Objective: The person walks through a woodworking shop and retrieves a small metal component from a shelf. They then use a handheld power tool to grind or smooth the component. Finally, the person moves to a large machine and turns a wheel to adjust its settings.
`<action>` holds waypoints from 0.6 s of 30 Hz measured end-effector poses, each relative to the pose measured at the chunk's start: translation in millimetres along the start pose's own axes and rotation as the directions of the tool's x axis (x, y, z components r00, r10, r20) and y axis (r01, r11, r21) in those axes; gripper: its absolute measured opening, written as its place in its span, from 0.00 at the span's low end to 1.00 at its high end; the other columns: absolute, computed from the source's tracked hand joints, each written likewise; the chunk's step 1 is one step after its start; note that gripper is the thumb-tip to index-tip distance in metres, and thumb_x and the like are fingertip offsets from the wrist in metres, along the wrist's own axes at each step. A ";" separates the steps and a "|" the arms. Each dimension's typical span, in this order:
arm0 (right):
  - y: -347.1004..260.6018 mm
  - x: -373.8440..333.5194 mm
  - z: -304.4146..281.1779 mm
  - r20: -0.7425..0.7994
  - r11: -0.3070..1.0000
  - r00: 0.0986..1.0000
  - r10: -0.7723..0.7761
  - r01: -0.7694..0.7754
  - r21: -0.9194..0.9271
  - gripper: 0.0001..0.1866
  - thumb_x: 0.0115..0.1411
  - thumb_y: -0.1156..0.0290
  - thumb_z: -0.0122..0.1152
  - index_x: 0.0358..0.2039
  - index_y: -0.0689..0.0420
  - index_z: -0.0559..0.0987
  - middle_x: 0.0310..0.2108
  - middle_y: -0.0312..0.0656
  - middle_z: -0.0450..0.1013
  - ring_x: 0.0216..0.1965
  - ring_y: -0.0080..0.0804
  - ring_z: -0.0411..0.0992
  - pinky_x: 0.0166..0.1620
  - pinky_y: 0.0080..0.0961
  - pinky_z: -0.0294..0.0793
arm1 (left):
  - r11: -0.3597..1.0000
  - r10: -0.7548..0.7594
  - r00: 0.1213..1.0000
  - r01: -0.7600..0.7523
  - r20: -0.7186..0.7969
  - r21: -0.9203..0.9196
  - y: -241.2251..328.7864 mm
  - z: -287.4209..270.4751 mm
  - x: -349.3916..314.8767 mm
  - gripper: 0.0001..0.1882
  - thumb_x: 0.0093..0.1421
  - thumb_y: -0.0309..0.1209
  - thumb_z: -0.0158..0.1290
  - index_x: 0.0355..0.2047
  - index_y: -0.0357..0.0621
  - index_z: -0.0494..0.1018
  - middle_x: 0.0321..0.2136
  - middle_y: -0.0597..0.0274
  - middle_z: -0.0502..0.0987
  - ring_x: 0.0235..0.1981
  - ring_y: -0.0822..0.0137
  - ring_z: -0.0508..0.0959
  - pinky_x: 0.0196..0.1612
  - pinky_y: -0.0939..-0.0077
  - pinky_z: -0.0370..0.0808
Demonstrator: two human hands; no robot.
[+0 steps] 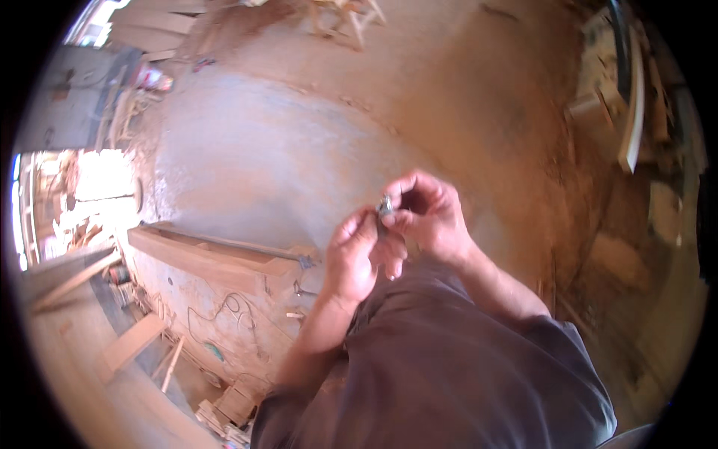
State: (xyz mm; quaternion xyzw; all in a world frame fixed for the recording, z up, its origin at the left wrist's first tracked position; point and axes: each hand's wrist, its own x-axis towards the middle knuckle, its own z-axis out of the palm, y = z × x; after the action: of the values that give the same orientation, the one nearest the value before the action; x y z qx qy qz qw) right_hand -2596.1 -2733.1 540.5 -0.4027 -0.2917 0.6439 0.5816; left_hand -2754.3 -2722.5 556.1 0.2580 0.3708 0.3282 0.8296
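The right hand (432,218) is pinching a small, silvery metal piece (385,205) between thumb and index finger, above the dusty grey floor (247,142). The left hand (354,258) is curling its fingers just beside the piece; whether it is gripping too, I cannot tell. A long, light-brown wooden beam (198,252) is lying to the left.

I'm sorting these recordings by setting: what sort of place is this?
Most likely a woodworking shop: a long timber piece lies at left, flat boards at upper left, and a wooden stand, partly out of view, at the top.
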 end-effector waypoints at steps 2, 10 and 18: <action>-4.6 23.9 24.6 0.129 0.972 0.976 0.175 -0.192 0.138 0.10 0.60 0.87 0.57 0.42 0.64 0.74 0.29 0.40 0.75 0.22 0.23 0.74 0.23 0.20 0.76 | 0.981 0.141 0.985 -0.127 -0.095 0.146 10.1 -20.3 0.4 0.18 0.72 0.41 0.39 0.43 0.36 0.69 0.23 0.53 0.76 0.18 0.66 0.75 0.21 0.78 0.73; 57.3 133.4 101.0 0.369 0.986 0.916 0.159 -0.131 -0.100 0.11 0.59 0.89 0.56 0.41 0.62 0.76 0.32 0.41 0.73 0.20 0.22 0.71 0.20 0.20 0.70 | 0.945 0.326 0.912 -0.309 -0.250 0.105 52.1 -129.2 19.0 0.19 0.72 0.37 0.39 0.50 0.31 0.70 0.34 0.54 0.79 0.30 0.66 0.79 0.33 0.74 0.75; 105.7 314.1 221.0 0.508 0.923 0.860 -0.054 0.237 -0.302 0.12 0.58 0.88 0.58 0.39 0.57 0.78 0.36 0.35 0.72 0.35 0.21 0.71 0.35 0.20 0.72 | 0.884 0.451 0.833 -0.369 -0.319 0.286 206.8 -267.1 90.4 0.19 0.71 0.37 0.43 0.46 0.33 0.75 0.30 0.60 0.80 0.30 0.73 0.77 0.33 0.79 0.74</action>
State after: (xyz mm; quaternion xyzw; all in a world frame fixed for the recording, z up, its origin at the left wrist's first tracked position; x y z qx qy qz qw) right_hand -2839.8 -2419.8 506.7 -0.3004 -0.5706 0.6150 0.4538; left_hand -2990.9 -2471.9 496.6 0.3510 0.4915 0.5012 0.6197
